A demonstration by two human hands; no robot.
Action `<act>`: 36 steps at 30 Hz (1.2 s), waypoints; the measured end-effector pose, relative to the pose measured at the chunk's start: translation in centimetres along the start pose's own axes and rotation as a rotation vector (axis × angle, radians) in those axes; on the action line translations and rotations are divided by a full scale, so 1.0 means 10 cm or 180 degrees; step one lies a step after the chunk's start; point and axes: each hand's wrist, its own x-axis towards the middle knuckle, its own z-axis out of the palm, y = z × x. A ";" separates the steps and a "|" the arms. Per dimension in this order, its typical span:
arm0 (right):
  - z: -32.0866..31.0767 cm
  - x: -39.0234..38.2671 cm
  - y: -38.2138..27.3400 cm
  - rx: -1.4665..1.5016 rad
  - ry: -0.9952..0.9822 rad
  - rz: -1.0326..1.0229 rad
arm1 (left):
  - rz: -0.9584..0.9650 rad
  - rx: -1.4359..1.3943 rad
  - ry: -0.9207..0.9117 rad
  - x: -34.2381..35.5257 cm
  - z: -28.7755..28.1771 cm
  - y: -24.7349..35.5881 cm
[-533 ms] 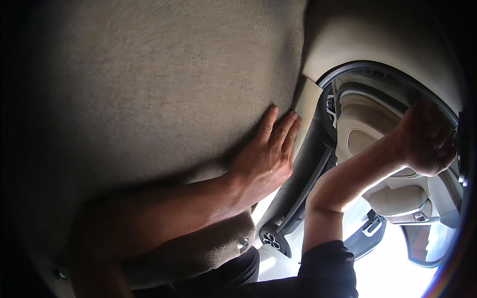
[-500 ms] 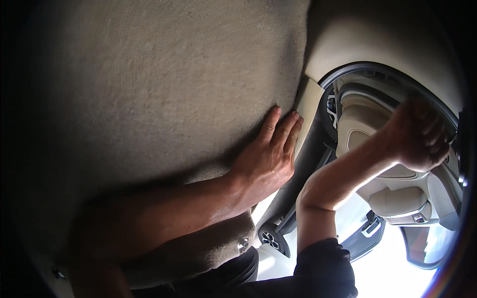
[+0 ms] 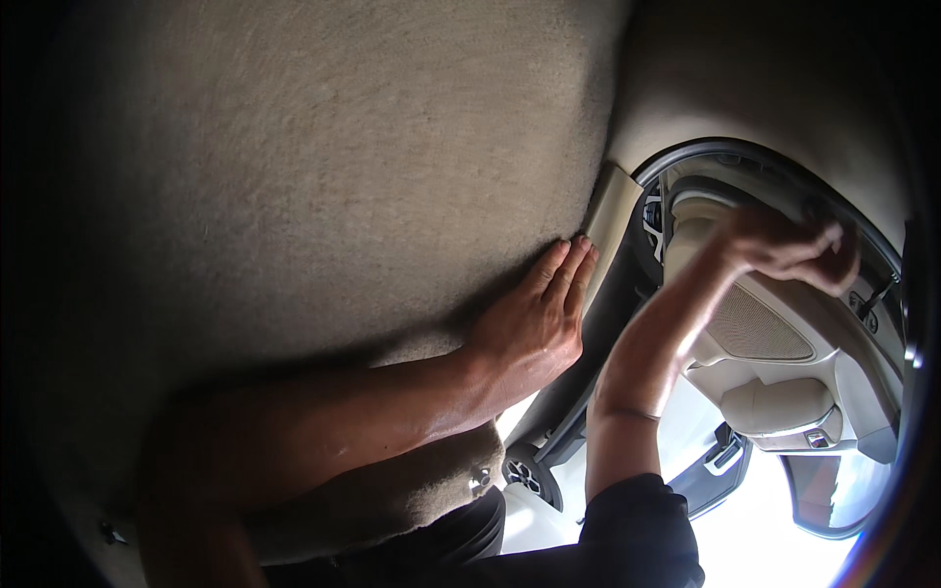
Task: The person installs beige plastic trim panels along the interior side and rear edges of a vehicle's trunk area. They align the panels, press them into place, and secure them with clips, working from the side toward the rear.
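My left hand (image 3: 534,309) lies with its fingers stretched out along the edge of a beige-grey carpet (image 3: 372,167). Its fingertips touch or come close to a beige trim strip (image 3: 613,208) along the car's door opening. Raised on the right, my right hand (image 3: 789,250) is curled like a fist and smeared by motion. A dark blurred shape shows beside its fingers; whether the hand holds it I cannot make out. Behind that hand stands an open car door, with a beige inner panel and a speaker grille (image 3: 755,328).
Black rubber seal (image 3: 720,147) curves around the door opening under a beige pillar cover (image 3: 745,78). A wheel (image 3: 529,475) shows below, a side mirror (image 3: 725,456) beyond. Near my left forearm, a small metal fitting (image 3: 479,479) sits in the carpet.
My right hand has swung leftward and a little down, its fist turned. My left hand keeps its place at the carpet edge, and the view has shifted slightly.
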 end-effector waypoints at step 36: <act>-0.30 -0.86 0.03 0.1868 -0.1171 0.1211 | -0.2183 -0.4810 0.1188 0.67 -0.70 -0.79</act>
